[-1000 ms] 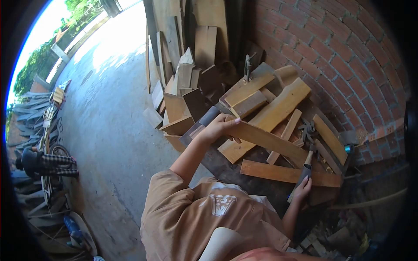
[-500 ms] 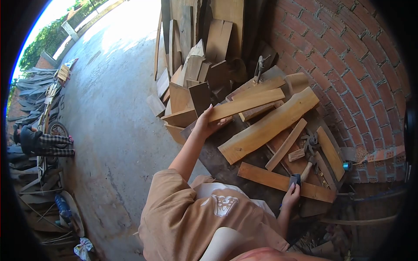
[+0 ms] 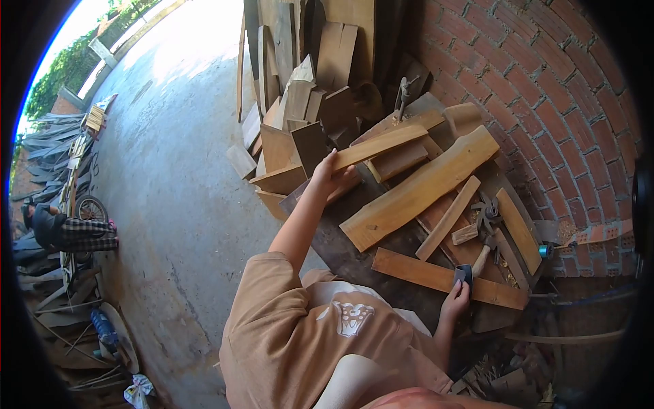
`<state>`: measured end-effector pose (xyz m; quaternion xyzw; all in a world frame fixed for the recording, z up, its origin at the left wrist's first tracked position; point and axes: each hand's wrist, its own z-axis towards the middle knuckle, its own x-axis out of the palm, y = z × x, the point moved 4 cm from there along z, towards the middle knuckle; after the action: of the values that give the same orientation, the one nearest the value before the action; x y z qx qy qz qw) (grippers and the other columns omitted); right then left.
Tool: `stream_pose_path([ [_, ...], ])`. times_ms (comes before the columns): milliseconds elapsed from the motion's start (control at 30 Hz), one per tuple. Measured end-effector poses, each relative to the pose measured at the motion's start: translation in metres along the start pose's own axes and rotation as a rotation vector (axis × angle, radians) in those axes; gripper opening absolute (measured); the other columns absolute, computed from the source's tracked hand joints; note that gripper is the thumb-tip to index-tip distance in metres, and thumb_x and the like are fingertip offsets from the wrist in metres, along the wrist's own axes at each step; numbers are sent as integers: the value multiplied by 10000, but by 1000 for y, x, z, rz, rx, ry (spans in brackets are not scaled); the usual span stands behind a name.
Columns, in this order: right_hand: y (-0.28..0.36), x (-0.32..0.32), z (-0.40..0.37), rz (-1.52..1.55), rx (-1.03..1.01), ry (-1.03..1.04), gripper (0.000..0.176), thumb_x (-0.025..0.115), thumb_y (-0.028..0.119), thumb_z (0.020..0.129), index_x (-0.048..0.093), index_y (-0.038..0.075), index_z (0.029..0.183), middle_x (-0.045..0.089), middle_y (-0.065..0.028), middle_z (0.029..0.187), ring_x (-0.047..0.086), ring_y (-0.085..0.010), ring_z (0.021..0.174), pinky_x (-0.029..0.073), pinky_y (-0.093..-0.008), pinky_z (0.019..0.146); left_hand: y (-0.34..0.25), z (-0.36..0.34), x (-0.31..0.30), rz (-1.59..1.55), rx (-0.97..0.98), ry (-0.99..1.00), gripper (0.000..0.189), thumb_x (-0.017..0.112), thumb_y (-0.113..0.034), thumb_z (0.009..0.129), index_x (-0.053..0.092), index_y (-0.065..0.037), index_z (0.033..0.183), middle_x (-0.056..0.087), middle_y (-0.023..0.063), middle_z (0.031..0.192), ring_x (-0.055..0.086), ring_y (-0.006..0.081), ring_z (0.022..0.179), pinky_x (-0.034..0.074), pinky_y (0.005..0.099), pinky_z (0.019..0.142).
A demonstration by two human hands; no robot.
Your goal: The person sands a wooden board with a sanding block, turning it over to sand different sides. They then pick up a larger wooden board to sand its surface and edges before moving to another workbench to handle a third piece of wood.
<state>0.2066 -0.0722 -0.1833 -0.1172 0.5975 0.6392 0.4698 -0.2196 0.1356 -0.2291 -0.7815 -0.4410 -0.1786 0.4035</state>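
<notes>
My left hand grips the near end of a narrow wooden board, its fingers closed round it. The board points away to the upper right, over other timber on the workbench. In my right hand is a small dark grey folded sheet that looks like sandpaper, pinched between thumb and fingers. That hand is at the near edge of a reddish-brown plank, with the sheet over the plank. A wide, wavy-edged board lies between my hands. Beyond the plank are a thin strip of wood and a wooden-handled tool.
Offcuts and upright boards are stacked at the far left of the bench. A metal clamp stands at its back, near a brick wall. Across the concrete floor, a person stands near a wheel and piled wood.
My left hand has drawn the narrow board slightly back to the left. The sheet in my right hand has tilted up a little. The whole view has shifted slightly.
</notes>
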Motion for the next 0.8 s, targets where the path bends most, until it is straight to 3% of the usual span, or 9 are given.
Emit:
stream_pose_path([
  [67, -8, 3, -1, -4, -3, 3, 219, 523, 192, 885, 560, -22, 915, 590, -196, 764, 577, -305, 663, 448, -339, 607, -2, 22, -8, 69, 44, -62, 333, 569, -363, 847, 529, -69, 998, 592, 106, 893, 619, 238, 722, 460, 270, 503],
  [133, -8, 2, -1, -10, -6, -7, 201, 532, 185, 875, 564, -12, 904, 591, -195, 755, 581, -324, 666, 449, -350, 600, -10, 46, -20, 672, 285, -14, 352, 578, -349, 844, 544, -21, 967, 609, 87, 780, 607, 175, 581, 421, 228, 420],
  [167, -6, 2, 0, -10, -15, -13, 183, 541, 178, 865, 569, -2, 894, 593, -195, 746, 586, -343, 670, 451, -362, 592, -5, 49, -18, 675, 276, -6, 352, 578, -349, 844, 544, -21, 967, 609, 87, 780, 607, 175, 581, 421, 228, 420],
  [267, -5, 1, -2, -51, -30, -33, 190, 541, 181, 867, 566, -6, 894, 590, -193, 743, 586, -325, 664, 451, -353, 597, -11, 32, 0, 590, 504, -159, 343, 632, -297, 815, 565, 32, 885, 588, 94, 696, 565, 148, 487, 430, 228, 390],
  [367, -7, -1, -1, -60, -15, -20, 195, 536, 176, 871, 562, -16, 894, 588, -194, 748, 589, -309, 664, 452, -337, 607, -9, 35, 8, 471, 360, -149, 324, 596, -284, 843, 533, 29, 900, 594, 117, 735, 605, 175, 532, 468, 230, 402],
  [567, -5, 2, -1, -27, -77, -34, 179, 534, 159, 868, 560, -18, 881, 587, -202, 745, 587, -338, 662, 447, -353, 587, -11, 52, 23, 552, 393, -88, 333, 599, -291, 841, 526, 23, 923, 601, 120, 755, 585, 154, 504, 428, 233, 388],
  [633, -5, 1, -1, -50, -76, -31, 174, 535, 157, 866, 561, -14, 877, 587, -203, 747, 587, -345, 669, 447, -356, 586, -10, 51, 37, 594, 601, -198, 334, 607, -306, 836, 545, 13, 912, 601, 97, 740, 577, 137, 506, 429, 213, 416],
  [700, -4, 1, -1, -70, -73, -28, 168, 536, 155, 865, 562, -11, 872, 587, -204, 748, 586, -352, 677, 447, -359, 585, -6, 55, 44, 609, 565, -137, 320, 622, -287, 825, 557, 19, 893, 602, 95, 711, 574, 126, 525, 439, 232, 439],
  [800, -4, 1, -1, -42, -64, -30, 159, 542, 153, 860, 564, -5, 867, 586, -203, 750, 585, -358, 682, 448, -363, 586, -3, 61, 53, 1107, 601, -154, 287, 648, -241, 759, 601, 11, 889, 634, 166, 817, 624, 232, 716, 495, 336, 677],
])
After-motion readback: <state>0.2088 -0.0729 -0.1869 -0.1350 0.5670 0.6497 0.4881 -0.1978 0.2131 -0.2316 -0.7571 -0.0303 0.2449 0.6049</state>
